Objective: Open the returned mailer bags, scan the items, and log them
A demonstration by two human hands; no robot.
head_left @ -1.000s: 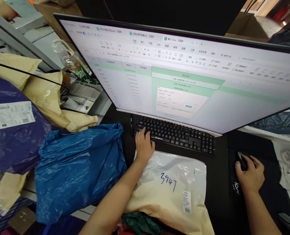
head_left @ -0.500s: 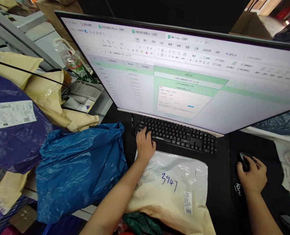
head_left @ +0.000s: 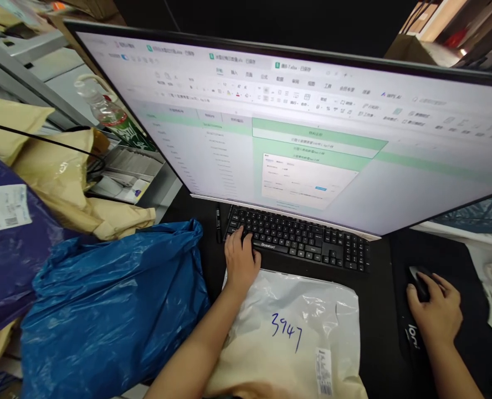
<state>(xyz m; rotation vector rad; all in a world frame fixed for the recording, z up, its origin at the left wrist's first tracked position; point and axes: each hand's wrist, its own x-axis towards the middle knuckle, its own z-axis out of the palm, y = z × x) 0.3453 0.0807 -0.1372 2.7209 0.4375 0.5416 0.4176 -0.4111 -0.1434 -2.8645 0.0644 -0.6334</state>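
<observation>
My left hand [head_left: 241, 259] rests on the left end of a black keyboard [head_left: 300, 238], fingers spread over the keys. On a dark mouse pad [head_left: 457, 255] at the right, my right hand [head_left: 437, 307] is curled around a black computer mouse [head_left: 420, 284]. A white plastic mailing bag [head_left: 300, 299], marked "3947" in blue ink and carrying a small printed label [head_left: 323, 371], lies below the keyboard; my left forearm crosses its left side. Behind the keyboard stands a large monitor [head_left: 213, 149] with a spreadsheet and a small dialog box on its screen.
Left of the white bag are a blue plastic bag [head_left: 117, 305], a purple labelled parcel [head_left: 5, 260] and yellowish bags [head_left: 63, 172]. A black marker [head_left: 218, 221] lies beside the keyboard. A green-labelled bottle [head_left: 121, 122] and a box of papers [head_left: 129, 172] stand behind the bags.
The camera view has shifted slightly, so the bags and desk appear lower and the left-hand things further left. Both hands stay at the keyboard and mouse.
</observation>
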